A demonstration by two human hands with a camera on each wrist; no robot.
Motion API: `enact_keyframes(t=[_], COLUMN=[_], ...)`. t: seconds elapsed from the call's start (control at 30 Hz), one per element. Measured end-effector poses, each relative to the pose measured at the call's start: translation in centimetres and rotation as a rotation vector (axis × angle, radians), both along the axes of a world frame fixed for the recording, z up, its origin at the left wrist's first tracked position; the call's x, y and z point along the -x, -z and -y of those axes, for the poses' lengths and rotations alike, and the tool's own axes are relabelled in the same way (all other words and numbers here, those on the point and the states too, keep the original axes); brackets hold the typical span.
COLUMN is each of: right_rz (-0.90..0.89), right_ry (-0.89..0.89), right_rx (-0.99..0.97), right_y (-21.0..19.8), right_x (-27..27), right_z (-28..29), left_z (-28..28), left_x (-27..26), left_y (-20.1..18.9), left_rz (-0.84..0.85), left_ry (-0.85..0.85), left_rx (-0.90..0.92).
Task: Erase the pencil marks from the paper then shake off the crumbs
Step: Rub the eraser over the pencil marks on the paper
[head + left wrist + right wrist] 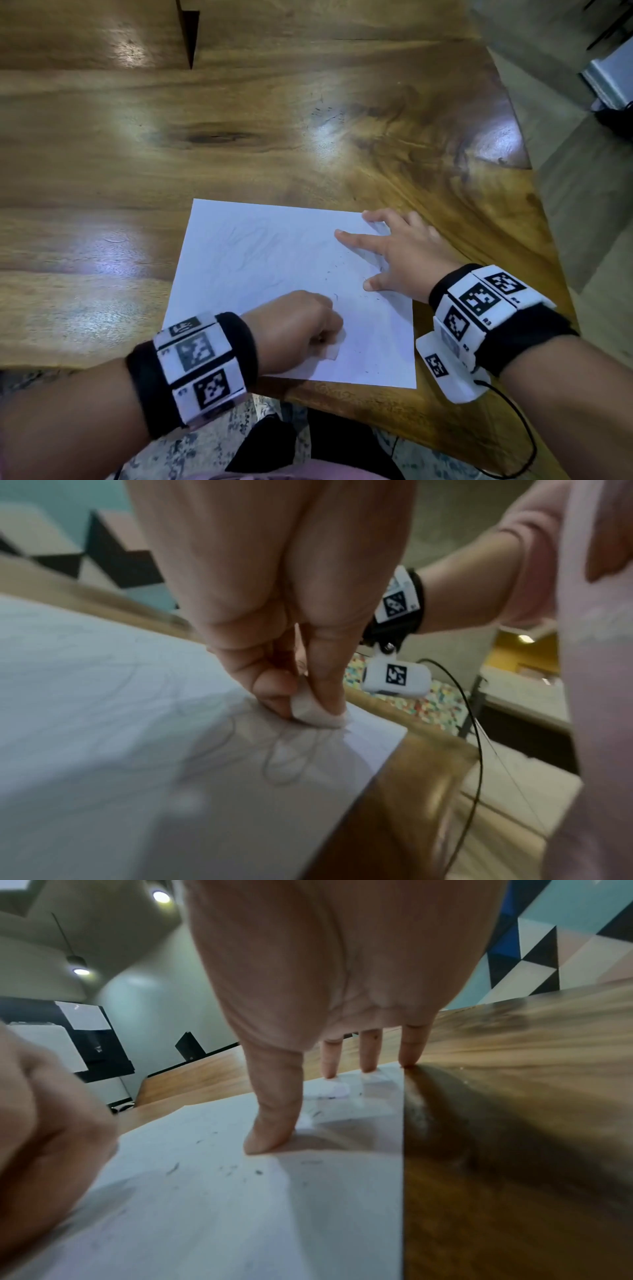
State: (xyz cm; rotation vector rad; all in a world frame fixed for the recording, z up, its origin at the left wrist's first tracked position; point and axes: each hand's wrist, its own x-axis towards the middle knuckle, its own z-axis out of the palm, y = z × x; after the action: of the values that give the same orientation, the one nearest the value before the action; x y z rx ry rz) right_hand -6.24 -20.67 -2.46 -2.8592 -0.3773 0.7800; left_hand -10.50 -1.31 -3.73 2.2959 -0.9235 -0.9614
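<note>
Paper point(274, 274) lies flat on the wooden surface point(239, 137), its near edge close to the surface's near rim, its right edge running alongside bare wood. Faint pencil marks point(284, 761) loop just below the eraser; more pale lines show toward the paper's far left part. Dark crumbs point(219, 1169) are scattered over the paper's right half.

Right hand point(404, 253) sits at the paper's right edge, apparently as an anchor so the sheet does not slide or buckle under rubbing. Its fingers point(274, 1118) are spread and straight, tips pressed down: thumb and two or three fingers on the paper, the outermost one at or just off the edge, on wood. It grasps nothing.

Left hand point(301, 329) is over the paper's near middle, fingers curled tight. Thumb and forefinger pinch a small white eraser point(315, 710), its lower face touching the paper. Low grip, close to the rubbing end, likely chosen for pressure and control.

Judgement: erasing is partway done; marks remain, and the shake-off is not yet started. Paper is thin, so hard strokes toward the unpinned left side could crease it.
</note>
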Motion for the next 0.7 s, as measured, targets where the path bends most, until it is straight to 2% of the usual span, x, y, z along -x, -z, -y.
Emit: enact_keyframes(t=[0.03,0.13,0.2,0.37,0.4,0.57,0.63,0.7], right_rz=[-0.001,0.011,0.003,-0.002,-0.005,0.001,-0.008,-0.020], right_ry=[0.000,0.002,0.005,0.006,0.007,0.014,0.017,0.016], right_rx=[0.005,0.005,-0.002,-0.006,-0.003,-0.002,-0.006,0.000], right_y=[0.0,0.0,0.0,-0.1,-0.1,0.0,0.0,0.0], right_x=[0.0,0.1,0.1,0.1,0.1,0.3,0.3,0.2], right_z=[-0.1,-0.2,-0.2,-0.1,-0.1,-0.3,-0.2,-0.1], left_z=[0.3,2.5,2.9,-0.2,0.0,3.1,2.4,0.9], left_x=[-0.3,-3.3,-3.9,0.4,0.3,-3.0,-1.9,0.1], left_y=[-0.2,-0.8,-0.6,0.1,0.1,-0.2,0.2,0.2], left_rz=[0.026,0.212,0.254,0.050,0.052,0.236,0.198,0.085], left_ry=[-0.009,-0.179,-0.191,0.078,0.077,-0.149,-0.111,0.007], left_rx=[0.018,0.041,0.019,0.013,0.015,0.027,0.056,0.067])
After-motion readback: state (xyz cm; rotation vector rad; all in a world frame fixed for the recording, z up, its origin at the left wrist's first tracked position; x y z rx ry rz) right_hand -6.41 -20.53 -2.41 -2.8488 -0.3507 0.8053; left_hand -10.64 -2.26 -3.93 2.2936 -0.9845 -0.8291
